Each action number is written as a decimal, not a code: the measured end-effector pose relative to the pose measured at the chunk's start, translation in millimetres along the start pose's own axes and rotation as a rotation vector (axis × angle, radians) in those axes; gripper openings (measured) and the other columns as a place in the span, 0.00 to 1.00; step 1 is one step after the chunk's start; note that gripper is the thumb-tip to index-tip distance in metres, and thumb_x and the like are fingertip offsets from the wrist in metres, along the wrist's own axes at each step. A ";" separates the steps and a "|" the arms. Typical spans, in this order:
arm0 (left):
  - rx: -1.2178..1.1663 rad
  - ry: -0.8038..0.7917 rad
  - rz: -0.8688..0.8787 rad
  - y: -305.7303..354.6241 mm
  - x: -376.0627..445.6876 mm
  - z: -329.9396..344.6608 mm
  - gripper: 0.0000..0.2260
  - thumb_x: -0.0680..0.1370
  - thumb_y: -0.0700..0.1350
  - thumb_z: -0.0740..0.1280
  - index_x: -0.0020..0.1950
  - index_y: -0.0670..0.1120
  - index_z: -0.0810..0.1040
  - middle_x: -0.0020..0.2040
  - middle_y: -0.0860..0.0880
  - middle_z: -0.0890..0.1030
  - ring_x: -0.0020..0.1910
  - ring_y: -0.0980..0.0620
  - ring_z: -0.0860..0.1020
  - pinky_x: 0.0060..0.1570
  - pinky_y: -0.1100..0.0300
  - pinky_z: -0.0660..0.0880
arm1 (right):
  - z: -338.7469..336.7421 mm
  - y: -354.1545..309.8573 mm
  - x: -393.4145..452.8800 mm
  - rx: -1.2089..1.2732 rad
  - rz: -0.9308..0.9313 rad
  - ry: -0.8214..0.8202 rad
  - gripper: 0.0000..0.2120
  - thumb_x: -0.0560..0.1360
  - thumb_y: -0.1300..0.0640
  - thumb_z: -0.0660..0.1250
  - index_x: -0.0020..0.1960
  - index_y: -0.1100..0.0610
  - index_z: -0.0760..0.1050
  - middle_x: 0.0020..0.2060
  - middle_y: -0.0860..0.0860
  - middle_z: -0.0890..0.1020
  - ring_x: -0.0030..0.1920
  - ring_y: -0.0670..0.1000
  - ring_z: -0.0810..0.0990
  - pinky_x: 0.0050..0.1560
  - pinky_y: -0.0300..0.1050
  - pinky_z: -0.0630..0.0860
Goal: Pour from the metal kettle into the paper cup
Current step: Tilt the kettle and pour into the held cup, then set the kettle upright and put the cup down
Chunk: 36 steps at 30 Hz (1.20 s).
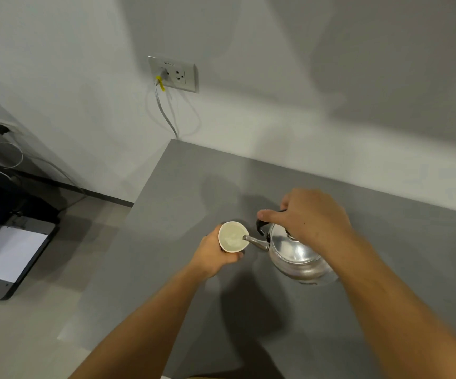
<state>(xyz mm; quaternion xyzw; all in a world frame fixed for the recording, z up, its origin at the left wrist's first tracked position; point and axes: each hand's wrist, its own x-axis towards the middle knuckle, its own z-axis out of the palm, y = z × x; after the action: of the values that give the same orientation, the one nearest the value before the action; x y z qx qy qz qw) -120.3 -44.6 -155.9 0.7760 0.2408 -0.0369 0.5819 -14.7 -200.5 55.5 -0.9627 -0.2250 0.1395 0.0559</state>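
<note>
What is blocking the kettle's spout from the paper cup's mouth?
Nothing visible. The shiny metal kettle has its spout tip over the open white paper cup, held by the left hand.

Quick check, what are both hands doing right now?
Left hand: closed around the paper cup, holding it.
Right hand: closed on the handle of the metal kettle, tilting its spout over the cup.

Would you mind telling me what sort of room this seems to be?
Probably an office or a plain workroom: a bare grey table against a white wall, a wall socket with a cable plugged in, and what looks like a printer holding white paper.
</note>
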 end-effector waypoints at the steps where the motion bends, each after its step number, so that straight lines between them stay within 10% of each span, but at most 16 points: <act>1: 0.004 -0.001 0.000 0.0 0.0 -0.1 0.30 0.66 0.47 0.82 0.65 0.57 0.76 0.56 0.57 0.84 0.57 0.54 0.81 0.54 0.63 0.75 | 1.0 7.4 0.1 0.045 0.007 -0.012 0.29 0.71 0.30 0.69 0.29 0.55 0.73 0.24 0.49 0.78 0.29 0.52 0.76 0.28 0.44 0.64; 22: 0.036 -0.021 0.007 -3.8 1.3 -2.5 0.30 0.65 0.46 0.83 0.64 0.57 0.77 0.55 0.56 0.85 0.54 0.62 0.82 0.48 0.75 0.72 | 43.8 86.4 -24.3 0.564 0.051 0.071 0.25 0.68 0.30 0.73 0.33 0.53 0.82 0.27 0.48 0.81 0.27 0.45 0.74 0.33 0.43 0.69; 36: 0.117 -0.022 -0.081 1.9 -34.9 -12.6 0.28 0.70 0.37 0.79 0.68 0.47 0.75 0.54 0.50 0.86 0.54 0.51 0.84 0.62 0.54 0.78 | 49.1 98.5 -63.6 0.829 0.133 0.226 0.27 0.71 0.35 0.74 0.21 0.48 0.70 0.19 0.43 0.65 0.22 0.44 0.63 0.30 0.44 0.63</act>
<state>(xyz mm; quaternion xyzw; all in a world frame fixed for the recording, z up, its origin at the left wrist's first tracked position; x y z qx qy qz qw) -153.0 -45.0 -138.4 0.7977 0.2629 -0.0831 0.5363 -42.7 -314.8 7.3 -0.8805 -0.0797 0.1152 0.4529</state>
